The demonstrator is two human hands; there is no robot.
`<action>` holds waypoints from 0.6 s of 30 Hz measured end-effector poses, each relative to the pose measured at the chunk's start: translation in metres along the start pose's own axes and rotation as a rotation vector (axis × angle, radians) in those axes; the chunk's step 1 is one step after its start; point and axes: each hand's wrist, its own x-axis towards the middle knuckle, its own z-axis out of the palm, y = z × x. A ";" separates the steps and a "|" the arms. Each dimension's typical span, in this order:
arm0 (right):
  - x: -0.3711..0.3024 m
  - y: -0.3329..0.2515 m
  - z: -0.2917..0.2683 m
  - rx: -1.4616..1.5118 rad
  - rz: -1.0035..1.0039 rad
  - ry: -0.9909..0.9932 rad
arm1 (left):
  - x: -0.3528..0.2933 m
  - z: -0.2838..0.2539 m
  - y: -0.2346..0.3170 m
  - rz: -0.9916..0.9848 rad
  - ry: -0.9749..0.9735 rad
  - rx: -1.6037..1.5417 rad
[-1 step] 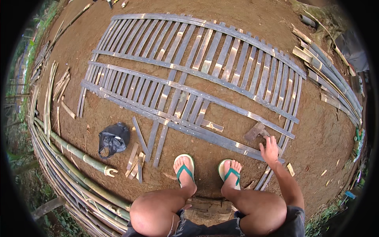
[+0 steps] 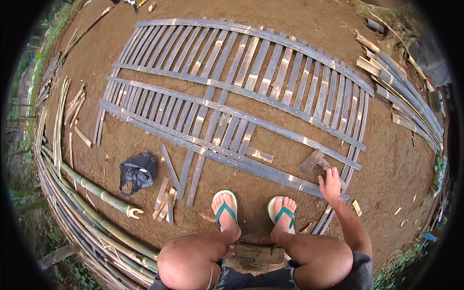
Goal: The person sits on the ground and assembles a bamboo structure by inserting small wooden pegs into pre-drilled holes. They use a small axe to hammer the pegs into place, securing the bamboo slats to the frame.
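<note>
Hatchet lies on the dirt near the close right corner of the lattice, between two of its rails. I read the right hand as over its handle: fingers bent and a little spread, thumb out to the left. The palm hides the contact, so I cannot tell how firm the hold is. Left hand: only what look like fingertips show beside the left leg; cannot tell how far open, or what it has.

Lattice of dark slats under long nailed rails lies flat, spanning most of my view. Close to it on the left, a black bag, with loose strips to its right. Two green-strapped sandals on the near side. Farther out, poles pile along the left; more bamboo at upper right.
</note>
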 end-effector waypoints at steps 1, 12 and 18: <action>-0.005 0.000 0.002 0.015 0.010 0.024 | 0.004 0.001 -0.007 0.003 0.007 0.003; -0.018 0.016 -0.002 -0.125 0.102 -0.125 | 0.057 0.015 -0.007 0.223 -0.020 0.034; -0.020 0.000 -0.024 -0.181 0.083 -0.171 | 0.065 0.014 -0.013 0.286 -0.025 0.063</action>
